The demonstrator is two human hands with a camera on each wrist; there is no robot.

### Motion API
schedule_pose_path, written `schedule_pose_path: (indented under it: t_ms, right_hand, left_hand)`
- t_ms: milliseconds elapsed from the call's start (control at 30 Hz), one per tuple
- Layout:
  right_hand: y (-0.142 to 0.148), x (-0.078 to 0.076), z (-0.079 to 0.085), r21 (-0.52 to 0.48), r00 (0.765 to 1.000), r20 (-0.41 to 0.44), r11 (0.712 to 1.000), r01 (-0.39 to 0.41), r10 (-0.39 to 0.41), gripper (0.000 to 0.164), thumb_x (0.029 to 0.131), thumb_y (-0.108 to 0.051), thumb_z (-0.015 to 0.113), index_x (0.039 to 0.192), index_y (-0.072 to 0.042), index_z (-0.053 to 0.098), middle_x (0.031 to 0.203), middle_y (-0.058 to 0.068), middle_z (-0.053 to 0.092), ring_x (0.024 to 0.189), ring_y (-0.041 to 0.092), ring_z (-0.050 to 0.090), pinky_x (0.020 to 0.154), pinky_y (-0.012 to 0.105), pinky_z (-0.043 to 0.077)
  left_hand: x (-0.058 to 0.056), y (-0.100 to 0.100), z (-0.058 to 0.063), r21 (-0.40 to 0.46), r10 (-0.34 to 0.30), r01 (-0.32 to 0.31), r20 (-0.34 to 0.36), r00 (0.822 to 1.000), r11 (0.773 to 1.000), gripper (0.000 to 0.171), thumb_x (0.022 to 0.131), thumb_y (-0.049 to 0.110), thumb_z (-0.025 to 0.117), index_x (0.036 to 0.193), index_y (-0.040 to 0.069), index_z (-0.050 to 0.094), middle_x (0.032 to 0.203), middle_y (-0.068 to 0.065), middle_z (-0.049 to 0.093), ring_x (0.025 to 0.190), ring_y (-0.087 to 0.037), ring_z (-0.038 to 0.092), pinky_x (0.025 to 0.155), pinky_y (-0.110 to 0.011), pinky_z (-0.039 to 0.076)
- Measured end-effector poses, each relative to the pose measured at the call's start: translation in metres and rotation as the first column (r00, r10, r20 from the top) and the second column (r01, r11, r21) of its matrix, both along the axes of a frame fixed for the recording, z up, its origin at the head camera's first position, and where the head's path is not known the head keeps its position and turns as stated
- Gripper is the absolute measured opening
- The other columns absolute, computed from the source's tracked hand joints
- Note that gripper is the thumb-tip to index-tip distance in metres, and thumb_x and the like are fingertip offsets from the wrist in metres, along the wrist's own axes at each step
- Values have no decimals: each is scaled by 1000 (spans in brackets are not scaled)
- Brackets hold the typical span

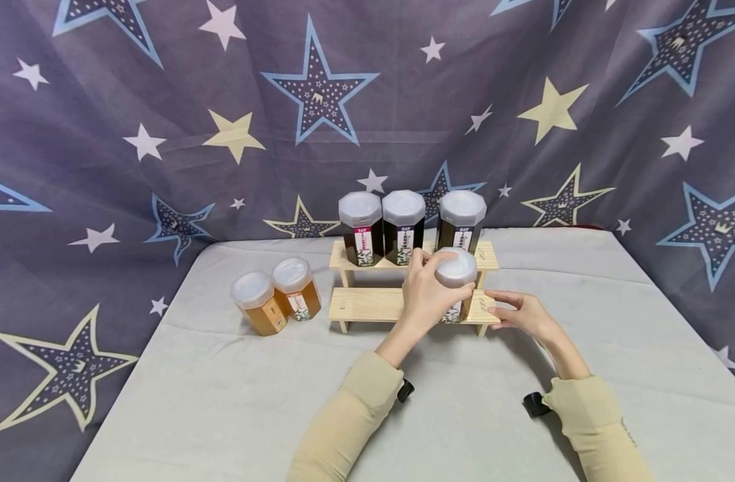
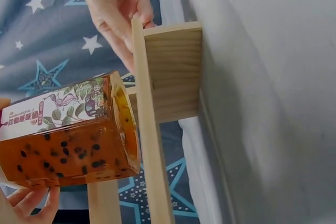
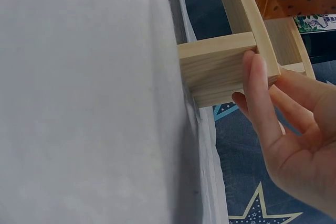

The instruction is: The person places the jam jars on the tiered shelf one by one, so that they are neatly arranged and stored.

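Observation:
My left hand grips a white-lidded jar at the right part of the lower shelf board of a two-step wooden rack. In the left wrist view the jar shows amber contents with black seeds and a floral label, its base right at the board. At the rack's right end my right hand pinches the lower board between thumb and fingers. Close up in the right wrist view, its fingers lie against the board's end and the leg below.
On the upper shelf stand three dark jars, with a gap between the middle and right ones. Two amber jars sit on the pale cloth left of the rack. A star-patterned curtain hangs behind.

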State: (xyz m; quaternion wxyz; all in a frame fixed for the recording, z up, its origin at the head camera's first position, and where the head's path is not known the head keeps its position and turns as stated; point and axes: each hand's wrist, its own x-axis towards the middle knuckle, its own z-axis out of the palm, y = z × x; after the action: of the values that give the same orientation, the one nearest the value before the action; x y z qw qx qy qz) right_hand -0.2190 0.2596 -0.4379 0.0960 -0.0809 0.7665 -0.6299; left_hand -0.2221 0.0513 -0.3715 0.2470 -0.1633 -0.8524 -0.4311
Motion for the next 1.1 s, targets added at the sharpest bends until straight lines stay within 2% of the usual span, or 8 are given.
schedule_pose_path:
  t_ms: [500,700,1100]
  right_hand:
    - [-1,0,0,-2,1000,-3,1000,6,-6,47,86,-2,54,125,16,37,124,36,37,69,14,64,68,34,51]
    - [0,-1,-1,2,1000,-5,1000,12,-12,46,85,-1,54,124,17,37,125,37,36,69,15,64,68,33,51]
    - [-1,1,0,-9,1000,-17,1000,-4,4,46,85,0,53,124,18,36,125,37,35,71,11,63,68,32,51]
  left_hand:
    - [-6,15,-8,-20,29,-29,-4,1000,999,48,56,34,79,99,19,63,99,-4,46,88,-14,48,66,-24,42]
    - [-8,19,-10,-33,29,-30,-37,999,999,48,57,34,78,100,19,63,97,-4,44,87,-14,47,67,-22,41]
    - [-5,21,-15,-67,33,-40,-102,994,997,48,59,38,78,102,20,62,95,-5,42,85,-14,45,67,-21,41]
